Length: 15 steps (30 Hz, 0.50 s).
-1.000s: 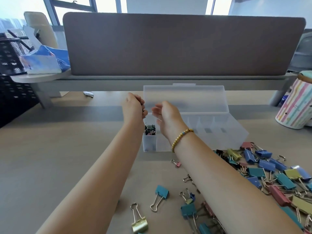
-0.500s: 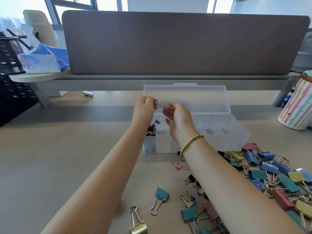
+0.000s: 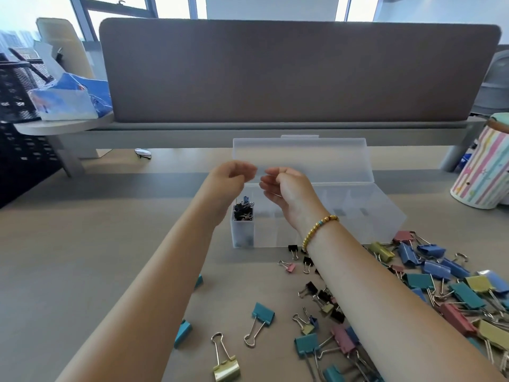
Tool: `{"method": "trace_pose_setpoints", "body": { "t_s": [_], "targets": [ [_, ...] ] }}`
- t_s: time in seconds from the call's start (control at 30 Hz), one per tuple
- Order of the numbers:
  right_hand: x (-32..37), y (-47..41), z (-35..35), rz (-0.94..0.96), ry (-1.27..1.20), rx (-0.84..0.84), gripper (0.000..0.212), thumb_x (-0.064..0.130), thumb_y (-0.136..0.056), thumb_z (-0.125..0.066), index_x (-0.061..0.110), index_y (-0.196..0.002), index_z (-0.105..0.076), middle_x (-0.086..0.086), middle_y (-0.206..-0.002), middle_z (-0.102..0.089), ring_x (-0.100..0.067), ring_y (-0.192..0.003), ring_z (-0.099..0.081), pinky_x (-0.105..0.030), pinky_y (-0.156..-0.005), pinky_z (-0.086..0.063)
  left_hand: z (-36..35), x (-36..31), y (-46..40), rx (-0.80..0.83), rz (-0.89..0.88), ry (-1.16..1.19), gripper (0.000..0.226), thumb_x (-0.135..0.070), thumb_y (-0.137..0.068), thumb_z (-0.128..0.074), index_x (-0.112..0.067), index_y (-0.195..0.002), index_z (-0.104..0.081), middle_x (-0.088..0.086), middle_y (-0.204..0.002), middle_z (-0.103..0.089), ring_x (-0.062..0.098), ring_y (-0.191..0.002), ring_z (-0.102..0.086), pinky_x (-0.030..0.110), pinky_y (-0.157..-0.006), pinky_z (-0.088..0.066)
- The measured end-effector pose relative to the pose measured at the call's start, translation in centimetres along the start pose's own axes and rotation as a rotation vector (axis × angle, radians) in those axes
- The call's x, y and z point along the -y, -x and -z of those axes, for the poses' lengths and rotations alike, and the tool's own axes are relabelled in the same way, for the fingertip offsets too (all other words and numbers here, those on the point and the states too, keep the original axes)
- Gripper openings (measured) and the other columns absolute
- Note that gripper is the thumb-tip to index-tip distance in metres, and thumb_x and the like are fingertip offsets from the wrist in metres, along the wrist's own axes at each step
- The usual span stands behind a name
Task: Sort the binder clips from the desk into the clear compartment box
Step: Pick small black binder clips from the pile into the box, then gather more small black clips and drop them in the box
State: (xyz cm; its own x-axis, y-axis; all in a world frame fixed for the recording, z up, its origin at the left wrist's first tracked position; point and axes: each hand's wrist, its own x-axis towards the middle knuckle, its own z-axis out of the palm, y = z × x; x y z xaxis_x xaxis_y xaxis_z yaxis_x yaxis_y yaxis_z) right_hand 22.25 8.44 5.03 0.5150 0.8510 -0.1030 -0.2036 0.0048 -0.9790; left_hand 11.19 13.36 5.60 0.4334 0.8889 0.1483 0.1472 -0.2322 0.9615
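Binder clips [image 3: 429, 282], light, stiff and springy, are lying at four o'clock of the clear compartment box [image 3: 316, 216]; wire handles are judged best pinched. Both hands' fingers [image 3: 248, 169] are being held loosely curled, pinching nothing visible.

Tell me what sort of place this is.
Most likely an office workstation: a fabric desk divider stands along the back of the desk, large windows run behind it, and binder clips lie scattered by a clear compartment box.
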Motion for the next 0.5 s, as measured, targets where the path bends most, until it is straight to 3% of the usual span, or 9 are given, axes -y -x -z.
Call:
{"method": "trace_pose_setpoints", "body": {
  "t_s": [0.07,0.1,0.13,0.2,0.3,0.4,0.5],
  "targets": [
    [-0.1,0.1,0.1,-0.006,-0.029,-0.007,0.036,-0.003,-0.094,-0.025,0.013,-0.081,-0.054,-0.004,-0.077,-0.057,-0.013,-0.070,-0.057,-0.024,-0.075,-0.050,-0.6,-0.3,-0.1,-0.008,0.083,0.195,0.032,0.008,-0.092,-0.034,-0.010,-0.103,-0.056,0.008,-0.103,-0.057,0.010,-0.074,-0.049,0.018,-0.063,-0.037],
    [-0.1,0.1,0.1,-0.006,-0.041,-0.008,0.036,-0.004,-0.094,-0.025,0.013,-0.081,-0.054,-0.004,-0.077,-0.057,-0.013,-0.070,-0.057,-0.024,-0.074,-0.050,-1.1,-0.5,-0.1,0.002,0.129,0.289,0.026,0.001,-0.094,-0.037,-0.012,-0.107,-0.056,0.009,-0.106,-0.056,0.010,-0.076,-0.050,0.022,-0.070,-0.040],
    [-0.1,0.1,0.2,-0.005,-0.052,-0.010,0.036,-0.004,-0.094,-0.025,0.012,-0.081,-0.054,-0.004,-0.077,-0.057,-0.014,-0.070,-0.057,-0.024,-0.074,-0.049,-1.4,-0.7,0.0,0.017,0.183,0.366,0.025,-0.009,-0.097,-0.037,-0.014,-0.113,-0.055,0.010,-0.114,-0.054,0.013,-0.090,-0.053,0.027,-0.083,-0.042],
    [-0.1,0.1,0.3,-0.004,-0.063,-0.015,0.035,-0.005,-0.093,-0.025,0.012,-0.081,-0.053,-0.004,-0.076,-0.057,-0.014,-0.069,-0.057,-0.024,-0.072,-0.049,-1.6,-0.8,0.0,0.043,0.252,0.458,0.036,-0.025,-0.098,-0.028,-0.017,-0.127,-0.049,0.010,-0.135,-0.046,0.017,-0.129,-0.038,0.038,-0.112,-0.022],
    [-0.1,0.0,0.5,0.010,-0.060,-0.012,0.036,-0.006,-0.092,-0.024,0.013,-0.080,-0.053,-0.003,-0.075,-0.057,-0.013,-0.068,-0.057,-0.023,-0.072,-0.047,-1.3,-0.8,-0.2,0.059,0.241,0.477,0.049,-0.034,-0.098,-0.015,-0.020,-0.141,-0.035,0.009,-0.146,-0.039,0.016,-0.142,-0.020,0.042,-0.115,-0.003],
    [-0.1,0.0,0.7,0.022,-0.043,-0.006,0.036,-0.006,-0.092,-0.024,0.013,-0.080,-0.053,-0.002,-0.075,-0.058,-0.012,-0.068,-0.057,-0.023,-0.073,-0.048,-1.0,-0.6,-0.4,0.012,0.180,0.379,0.041,-0.029,-0.098,-0.022,-0.019,-0.134,-0.040,0.004,-0.131,-0.055,0.015,-0.134,-0.036,0.040,-0.113,-0.014],
    [-0.1,0.2,0.8,0.080,0.079,0.012,0.038,-0.007,-0.090,-0.025,0.013,-0.077,-0.054,-0.002,-0.073,-0.058,-0.012,-0.065,-0.056,-0.019,-0.067,-0.047,-0.3,-0.7,0.0,-0.089,0.003,-0.112,0.028,-0.009,-0.092,-0.035,-0.018,-0.099,-0.060,0.001,-0.097,-0.063,0.016,-0.098,-0.055,0.029,-0.092,-0.039]
  ]
}}
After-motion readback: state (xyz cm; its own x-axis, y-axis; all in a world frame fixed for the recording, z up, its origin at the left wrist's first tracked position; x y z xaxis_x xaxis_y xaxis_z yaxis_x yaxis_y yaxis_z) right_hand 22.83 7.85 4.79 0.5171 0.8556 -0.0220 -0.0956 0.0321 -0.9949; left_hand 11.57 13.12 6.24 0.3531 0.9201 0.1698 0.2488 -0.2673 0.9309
